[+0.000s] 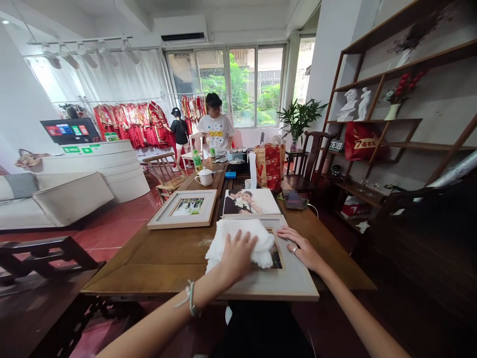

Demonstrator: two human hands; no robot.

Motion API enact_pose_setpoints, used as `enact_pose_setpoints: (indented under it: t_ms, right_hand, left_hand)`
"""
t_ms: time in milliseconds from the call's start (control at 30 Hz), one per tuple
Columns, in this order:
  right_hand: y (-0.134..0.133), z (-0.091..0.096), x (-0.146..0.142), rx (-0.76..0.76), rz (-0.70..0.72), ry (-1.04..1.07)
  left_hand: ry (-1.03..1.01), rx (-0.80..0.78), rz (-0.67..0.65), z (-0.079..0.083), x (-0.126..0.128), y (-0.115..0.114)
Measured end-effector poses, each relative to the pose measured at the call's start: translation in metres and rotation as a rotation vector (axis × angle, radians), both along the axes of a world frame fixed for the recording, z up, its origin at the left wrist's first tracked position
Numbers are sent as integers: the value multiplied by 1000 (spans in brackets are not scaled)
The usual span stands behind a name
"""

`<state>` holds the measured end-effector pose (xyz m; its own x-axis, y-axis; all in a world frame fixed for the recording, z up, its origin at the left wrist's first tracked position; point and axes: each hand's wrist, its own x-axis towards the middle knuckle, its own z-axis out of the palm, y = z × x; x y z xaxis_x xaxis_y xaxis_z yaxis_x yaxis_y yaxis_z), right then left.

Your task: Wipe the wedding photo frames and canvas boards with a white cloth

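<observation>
A pale framed photo [294, 281] lies flat at the near edge of the long wooden table [164, 253]. My left hand [236, 256] presses a white cloth [238, 233] onto the frame's glass, fingers spread flat on the cloth. My right hand [301, 246], with a ring on one finger, rests open on the frame's right border. Most of the picture under the cloth is hidden.
A second framed photo [183, 209] and an unframed wedding print [250, 202] lie further up the table, then a white teapot [204, 177], a red bag [270, 166] and a green bottle [197, 161]. A person stands at the far end. A wooden shelf unit [376, 129] stands at the right, a sofa [55, 199] at the left.
</observation>
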<state>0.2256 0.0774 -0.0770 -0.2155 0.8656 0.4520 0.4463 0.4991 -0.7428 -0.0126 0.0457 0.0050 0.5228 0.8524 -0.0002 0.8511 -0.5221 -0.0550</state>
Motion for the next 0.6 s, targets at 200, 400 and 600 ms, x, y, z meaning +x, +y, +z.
enact_pose_setpoints:
  t_ms: [200,400,600]
  right_hand:
    - [1,1,0,-4,1,-1]
    - [0,4,-2,2,-8,-21]
    - [-1,5,-2,-27,-18,-34]
  left_hand:
    - [-65,51,26,16,18,49]
    - [-89,-13,-164,23,60,74]
    - [-32,-40,-203,22,57,65]
